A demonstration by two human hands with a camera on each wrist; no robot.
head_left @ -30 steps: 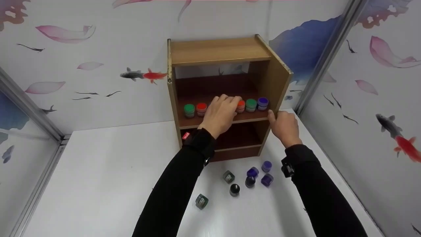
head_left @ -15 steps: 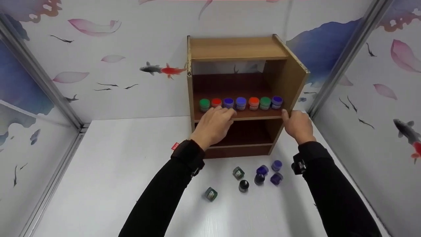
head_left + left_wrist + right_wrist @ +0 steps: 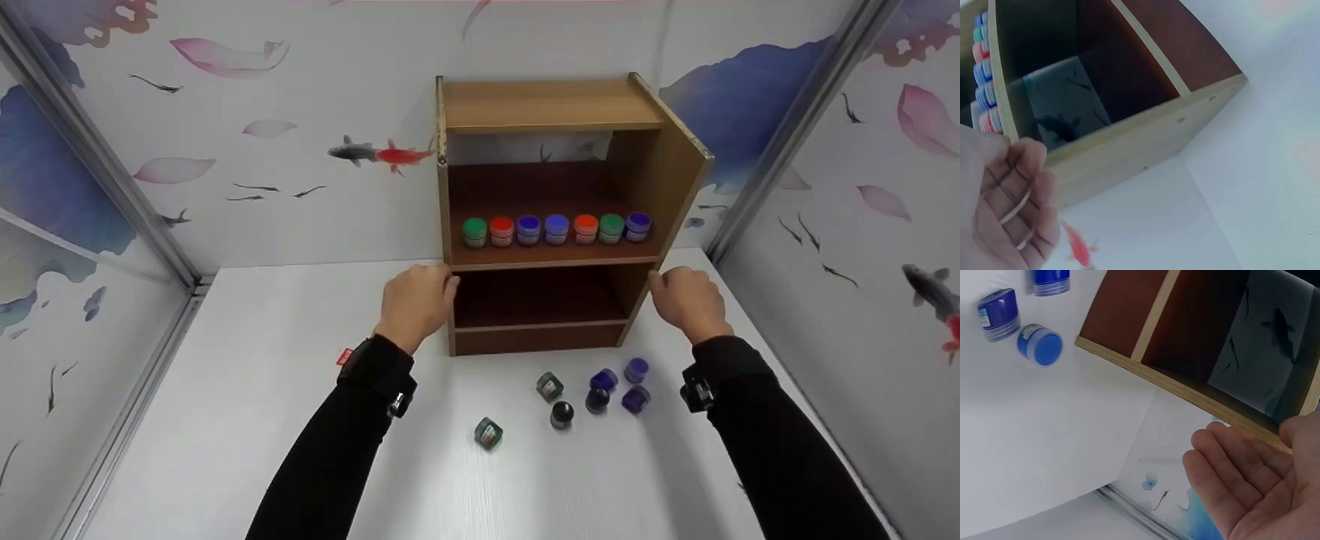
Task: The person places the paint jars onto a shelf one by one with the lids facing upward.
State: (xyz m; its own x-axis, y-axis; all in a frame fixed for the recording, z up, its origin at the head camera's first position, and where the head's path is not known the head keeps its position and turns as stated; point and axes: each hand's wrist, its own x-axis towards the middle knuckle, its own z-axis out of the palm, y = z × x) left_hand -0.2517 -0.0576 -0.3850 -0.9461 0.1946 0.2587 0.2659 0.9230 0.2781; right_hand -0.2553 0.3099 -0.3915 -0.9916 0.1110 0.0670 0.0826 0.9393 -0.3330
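Observation:
A wooden shelf unit (image 3: pixel 551 103) stands upright against the back wall. Several small paint jars (image 3: pixel 556 231) with green, red, orange and blue lids line its middle shelf in one row. My left hand (image 3: pixel 415 304) holds the front edge of the left side panel (image 3: pixel 1129 140), fingers curled beside it in the left wrist view. On the other side, my right hand (image 3: pixel 690 300) holds the right panel (image 3: pixel 1185 394); its thumb is at the front edge and its fingers lie along the outer face in the right wrist view.
Before the unit on the white table (image 3: pixel 300 330) lie two dark green jars (image 3: pixel 489 433), two black-topped jars (image 3: pixel 562 414) and several purple-blue jars (image 3: pixel 636 399). The lower compartment (image 3: pixel 536 296) faces forward. A patterned wall (image 3: pixel 847 300) and metal rail (image 3: pixel 795 135) bound the right side.
My left hand has left the row of jars and moved down and left to the left side panel. My right hand stays at the right panel. The head view has shifted left.

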